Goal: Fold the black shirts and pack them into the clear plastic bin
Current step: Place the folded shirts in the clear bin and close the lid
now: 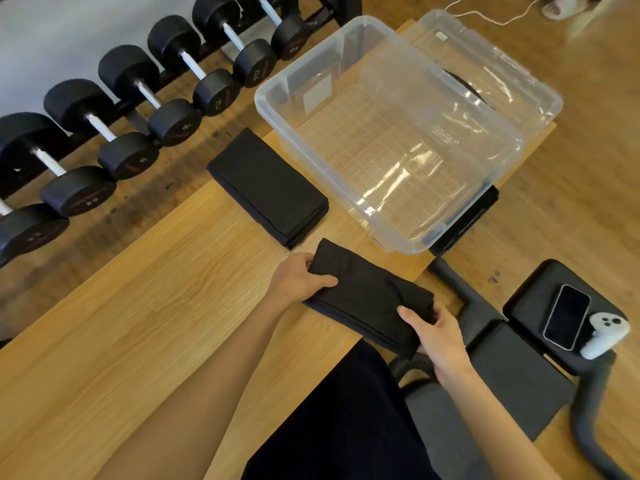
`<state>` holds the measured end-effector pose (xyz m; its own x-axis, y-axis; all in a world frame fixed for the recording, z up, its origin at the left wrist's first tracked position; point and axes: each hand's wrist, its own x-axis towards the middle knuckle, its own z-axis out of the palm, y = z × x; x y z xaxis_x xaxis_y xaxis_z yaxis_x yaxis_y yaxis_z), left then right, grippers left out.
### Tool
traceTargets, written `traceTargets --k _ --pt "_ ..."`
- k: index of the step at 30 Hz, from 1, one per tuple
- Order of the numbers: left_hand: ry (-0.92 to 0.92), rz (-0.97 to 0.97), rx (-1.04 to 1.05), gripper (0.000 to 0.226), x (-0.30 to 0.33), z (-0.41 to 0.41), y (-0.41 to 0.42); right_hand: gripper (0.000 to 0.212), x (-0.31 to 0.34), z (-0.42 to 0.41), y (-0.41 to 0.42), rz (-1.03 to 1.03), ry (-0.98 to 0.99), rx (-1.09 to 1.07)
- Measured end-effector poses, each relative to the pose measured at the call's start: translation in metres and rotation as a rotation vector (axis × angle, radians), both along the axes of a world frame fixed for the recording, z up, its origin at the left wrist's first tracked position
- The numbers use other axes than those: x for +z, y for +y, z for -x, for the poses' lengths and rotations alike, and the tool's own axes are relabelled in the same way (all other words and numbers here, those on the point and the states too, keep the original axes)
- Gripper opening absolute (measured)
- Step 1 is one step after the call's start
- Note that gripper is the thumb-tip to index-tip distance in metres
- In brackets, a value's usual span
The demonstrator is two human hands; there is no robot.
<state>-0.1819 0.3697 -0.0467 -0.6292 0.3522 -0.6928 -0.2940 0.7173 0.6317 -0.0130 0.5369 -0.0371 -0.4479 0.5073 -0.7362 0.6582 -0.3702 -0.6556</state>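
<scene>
Your left hand (298,282) and right hand (433,334) each grip an end of the folded black shirt (367,296), keeping its folds together, just beside the empty clear plastic bin (346,188), ready for packing.

Little could be read. The end faces of the dumbbells (166,95) carried pale stamped figures: one (216,98) seemed to read "22.5" and another (255,68) the same, but the marks were too blurred to be sure. A white label (316,92) on the bin (346,188) wall showed no legible print.
</scene>
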Motion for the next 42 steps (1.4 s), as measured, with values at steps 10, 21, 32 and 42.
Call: traceTargets --k 10,21,32,42 --pt "-0.130 -0.285 0.096 0.027 0.096 0.004 -0.042 0.027 0.093 0.019 0.011 -0.241 0.144 0.312" --pt "0.047 -0.373 0.307 0.023 0.156 0.044 -0.021 0.024 0.151 0.130 0.066 -0.366 0.221 0.567" --pt "0.488 -0.235 0.539 0.041 0.127 0.088 0.065 0.031 0.118 0.281 0.137 -0.813 0.159 1.024" --pt "0.494 0.134 0.377 0.040 0.088 0.113 0.132 0.022 0.078 0.348 0.146 -0.998 0.003 1.326"
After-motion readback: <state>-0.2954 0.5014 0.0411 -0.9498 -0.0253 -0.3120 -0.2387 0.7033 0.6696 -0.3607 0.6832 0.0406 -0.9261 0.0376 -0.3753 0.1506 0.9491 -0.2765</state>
